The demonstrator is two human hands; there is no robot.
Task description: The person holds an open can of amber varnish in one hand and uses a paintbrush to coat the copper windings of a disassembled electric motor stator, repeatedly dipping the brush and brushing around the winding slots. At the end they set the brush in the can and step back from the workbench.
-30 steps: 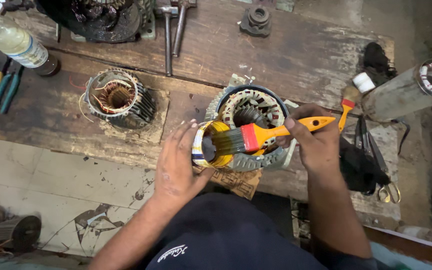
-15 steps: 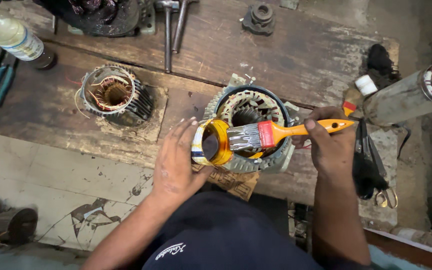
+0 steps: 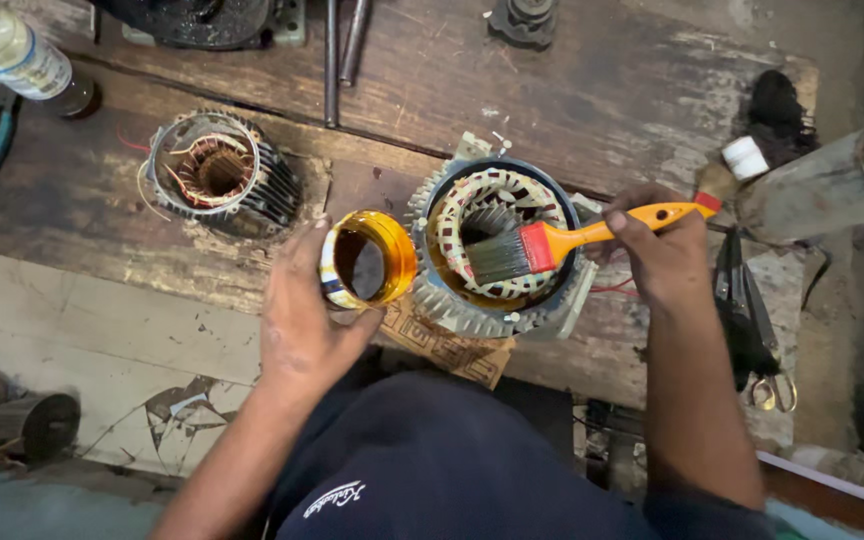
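Two hands busy, as I see it: right hand (image 3: 657, 255) clamped on brush (image 3: 552, 243), handle running right, bristles over motor housing (image 3: 497, 250) at centre; left hand (image 3: 302, 325) grips varnish cup (image 3: 367, 260) just left of it.

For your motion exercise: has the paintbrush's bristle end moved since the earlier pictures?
Yes. The paintbrush bristles went right, off the yellow cup, and now sit over the stator windings.

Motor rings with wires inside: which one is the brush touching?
The bigger motor ring in the middle, beside the yellow can. The brush bristles sit on its windings. The smaller ring to the left sits alone, untouched.
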